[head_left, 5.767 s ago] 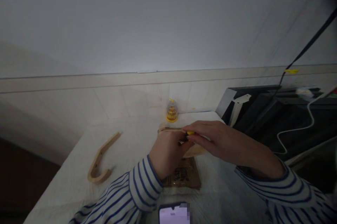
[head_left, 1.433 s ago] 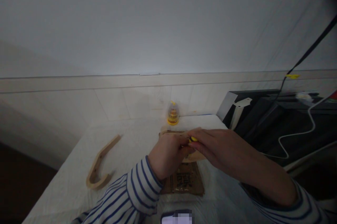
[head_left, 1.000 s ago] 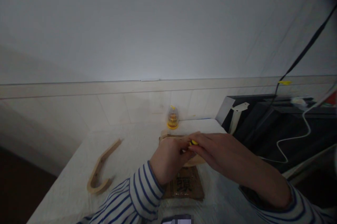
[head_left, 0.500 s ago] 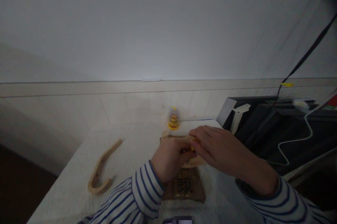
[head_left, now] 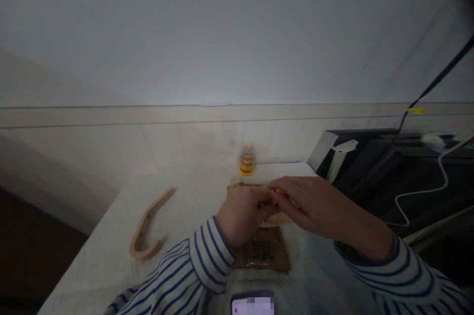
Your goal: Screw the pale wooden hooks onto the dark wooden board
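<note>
Both hands meet over a light wooden piece [head_left: 273,218] in the middle of the white table [head_left: 192,206]. My left hand [head_left: 242,214] is closed on that wooden piece and steadies it. My right hand [head_left: 314,204] is closed, its fingertips pinched round a small yellow-handled tool [head_left: 274,199], most of which is hidden. Both sleeves are white with blue stripes. Under the hands lies a flat brown packet [head_left: 264,255].
A curved wooden hook-shaped part [head_left: 148,226] lies at the left of the table. A small yellow and clear domed container [head_left: 247,160] stands at the far edge by the wall. A phone [head_left: 254,305] lies at the near edge. Dark furniture with a white cable [head_left: 422,191] fills the right.
The hands have stayed together on the wooden piece; my right hand's fingers shifted slightly round the yellow tool. The view has drifted a little, and the phone shows again at the bottom.
</note>
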A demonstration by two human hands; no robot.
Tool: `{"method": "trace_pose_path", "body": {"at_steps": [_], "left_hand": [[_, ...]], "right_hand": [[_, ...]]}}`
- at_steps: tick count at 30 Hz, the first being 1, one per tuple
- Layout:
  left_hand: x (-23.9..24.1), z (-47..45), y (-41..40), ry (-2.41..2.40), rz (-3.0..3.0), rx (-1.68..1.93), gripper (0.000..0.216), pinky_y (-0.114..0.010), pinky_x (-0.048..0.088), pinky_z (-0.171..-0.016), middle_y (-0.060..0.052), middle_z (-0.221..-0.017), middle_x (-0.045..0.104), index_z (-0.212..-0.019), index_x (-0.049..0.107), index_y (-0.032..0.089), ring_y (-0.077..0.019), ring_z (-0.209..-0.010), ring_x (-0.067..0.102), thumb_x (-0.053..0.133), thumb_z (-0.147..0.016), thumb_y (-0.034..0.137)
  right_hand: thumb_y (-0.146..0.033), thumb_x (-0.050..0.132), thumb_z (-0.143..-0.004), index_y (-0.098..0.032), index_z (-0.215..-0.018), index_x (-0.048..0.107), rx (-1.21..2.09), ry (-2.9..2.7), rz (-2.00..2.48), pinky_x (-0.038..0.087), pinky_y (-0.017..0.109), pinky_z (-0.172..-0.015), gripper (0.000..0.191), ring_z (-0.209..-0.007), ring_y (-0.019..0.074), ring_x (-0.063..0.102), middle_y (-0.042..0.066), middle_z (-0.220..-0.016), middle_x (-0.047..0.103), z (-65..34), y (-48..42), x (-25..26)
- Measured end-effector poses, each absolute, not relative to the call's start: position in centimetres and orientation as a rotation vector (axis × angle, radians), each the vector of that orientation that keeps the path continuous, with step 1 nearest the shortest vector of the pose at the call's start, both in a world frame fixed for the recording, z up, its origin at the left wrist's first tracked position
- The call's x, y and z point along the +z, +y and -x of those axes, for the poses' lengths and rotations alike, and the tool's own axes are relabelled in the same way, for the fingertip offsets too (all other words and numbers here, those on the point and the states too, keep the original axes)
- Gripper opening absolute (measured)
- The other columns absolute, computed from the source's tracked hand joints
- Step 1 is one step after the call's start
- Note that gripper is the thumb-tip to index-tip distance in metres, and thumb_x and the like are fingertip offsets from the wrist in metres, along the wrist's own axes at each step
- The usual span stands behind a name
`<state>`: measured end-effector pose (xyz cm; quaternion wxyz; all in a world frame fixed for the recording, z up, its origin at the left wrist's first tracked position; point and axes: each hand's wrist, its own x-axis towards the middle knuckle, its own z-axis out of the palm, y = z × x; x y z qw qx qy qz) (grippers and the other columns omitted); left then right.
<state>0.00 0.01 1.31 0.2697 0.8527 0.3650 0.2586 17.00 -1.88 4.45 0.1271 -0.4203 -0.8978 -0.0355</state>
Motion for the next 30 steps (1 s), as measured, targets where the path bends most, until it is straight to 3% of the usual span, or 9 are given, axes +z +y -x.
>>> {"method": "trace_pose_path", "body": {"at_steps": [12,16,26,30], "left_hand": [[1.2,0.1,0.0,1.007,-2.344,0.686,0.014,-0.021,0.041,-0.060,0.001,-0.069,0.068,-0.079,0.070,0.019,-0.0133,-0.063,0.060,0.057,-0.084,0.022],[1.2,0.1,0.1,0.963,-2.357,0.695,0.014,-0.022,0.042,-0.065,0.000,-0.077,0.070,-0.080,0.070,0.019,-0.0146,-0.072,0.062,0.056,-0.084,0.024],[1.4,0.3,0.0,1.001,-2.302,0.711,0.014,-0.023,0.045,-0.068,-0.002,-0.084,0.071,-0.085,0.070,0.020,-0.0177,-0.079,0.064,0.059,-0.081,0.029],[1.5,0.3,0.1,1.009,-2.297,0.712,0.012,-0.021,0.043,-0.064,0.000,-0.077,0.071,-0.081,0.070,0.019,-0.0155,-0.073,0.064,0.060,-0.081,0.026]], "right_hand": [[-0.028,0.031,-0.094,-0.017,-0.087,0.057,-0.036,-2.621,1.325,0.042,0.030,-0.063,0.030,-0.071,0.0183,0.060,0.006,-0.079,0.064,-16.8,-2.4,4.7],[-0.028,0.030,-0.094,-0.016,-0.086,0.056,-0.069,-2.625,1.364,0.041,0.030,-0.061,0.031,-0.070,0.0187,0.060,0.007,-0.077,0.064,-16.5,-2.6,4.6],[-0.025,0.034,-0.093,-0.016,-0.087,0.059,-0.131,-2.603,1.404,0.042,0.033,-0.060,0.027,-0.071,0.0215,0.063,0.007,-0.078,0.065,-16.1,-2.7,4.8],[-0.026,0.033,-0.093,-0.015,-0.089,0.059,-0.147,-2.583,1.365,0.045,0.034,-0.062,0.029,-0.073,0.0217,0.063,0.007,-0.079,0.066,-16.2,-2.5,4.5]]}}
